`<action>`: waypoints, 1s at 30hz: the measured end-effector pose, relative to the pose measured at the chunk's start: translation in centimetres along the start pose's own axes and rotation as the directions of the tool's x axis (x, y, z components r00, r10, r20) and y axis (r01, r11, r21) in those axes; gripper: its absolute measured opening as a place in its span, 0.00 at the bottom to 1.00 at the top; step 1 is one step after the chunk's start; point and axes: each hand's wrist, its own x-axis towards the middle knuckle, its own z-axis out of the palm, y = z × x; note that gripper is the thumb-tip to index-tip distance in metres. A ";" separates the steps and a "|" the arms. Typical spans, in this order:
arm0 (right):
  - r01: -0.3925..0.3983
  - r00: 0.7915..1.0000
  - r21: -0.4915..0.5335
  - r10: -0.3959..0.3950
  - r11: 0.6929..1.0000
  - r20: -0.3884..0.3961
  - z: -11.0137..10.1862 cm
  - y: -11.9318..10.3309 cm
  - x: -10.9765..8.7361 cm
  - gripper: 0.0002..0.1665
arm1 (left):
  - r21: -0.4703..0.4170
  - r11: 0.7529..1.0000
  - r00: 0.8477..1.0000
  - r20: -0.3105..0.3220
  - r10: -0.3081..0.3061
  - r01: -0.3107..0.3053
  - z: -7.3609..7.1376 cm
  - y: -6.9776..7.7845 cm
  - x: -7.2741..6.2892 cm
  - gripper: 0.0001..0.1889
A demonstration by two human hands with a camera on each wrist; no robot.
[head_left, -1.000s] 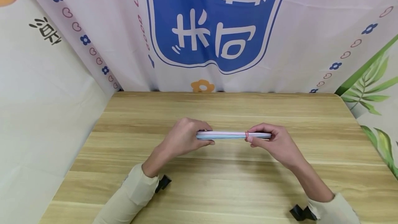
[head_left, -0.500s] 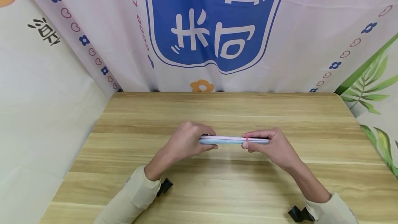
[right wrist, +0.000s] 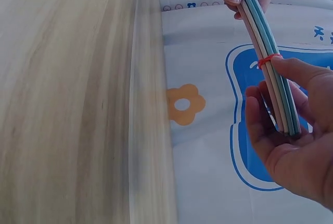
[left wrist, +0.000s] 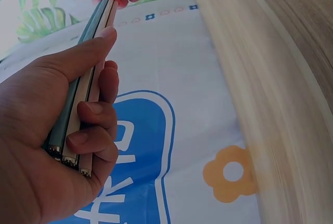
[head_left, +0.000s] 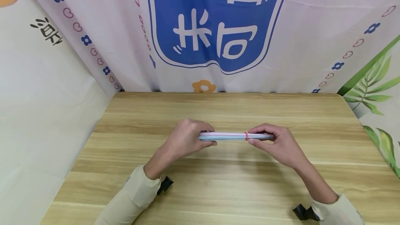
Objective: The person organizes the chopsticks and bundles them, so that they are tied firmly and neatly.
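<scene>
Above the table is a slim bundle of pink, white and blue-green strips (head_left: pixel 223 136), held roughly level; what kind of thing they are cannot be told. My left hand (head_left: pixel 184 136) grips its left end, with the thumb along one side and fingers curled round the other in the left wrist view. A red elastic band (head_left: pixel 246 136) circles the bundle toward its right end. My right hand (head_left: pixel 278 143) holds that end between thumb and fingers. In the right wrist view its thumb tip touches the band (right wrist: pixel 269 59), and its fingers curve loosely behind the strips.
A wood-grain table (head_left: pixel 218 190) lies under both hands. Behind its far edge hangs a white cloth (head_left: pixel 306 44) with a blue printed sign. Black wrist mounts (head_left: pixel 165 185) show at both cuffs, and a leaf-print cloth (head_left: pixel 368 89) borders the right side.
Both hands dipped slightly toward me with the bundle, then rose back. The band sits a little farther left on the bundle, and the right fingertips now lie just right of it.
</scene>
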 end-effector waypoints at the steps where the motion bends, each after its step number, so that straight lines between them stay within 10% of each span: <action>1: 0.012 1.000 -0.006 -0.012 1.000 -0.005 0.0 0.0 0.0 0.11 | -0.004 1.000 1.000 -0.001 0.004 -0.004 0.0 0.0 0.0 0.13; 22: -0.039 0.998 0.099 0.034 0.994 0.049 1.0 -0.9 -0.2 0.15 | -0.006 0.999 0.999 0.020 0.036 -0.035 0.6 0.9 0.0 0.12; 30: 0.106 0.994 -0.144 -0.109 0.984 -0.016 0.5 -1.0 -0.4 0.15 | -0.002 1.000 1.000 0.008 -0.005 0.005 0.3 0.8 -0.1 0.12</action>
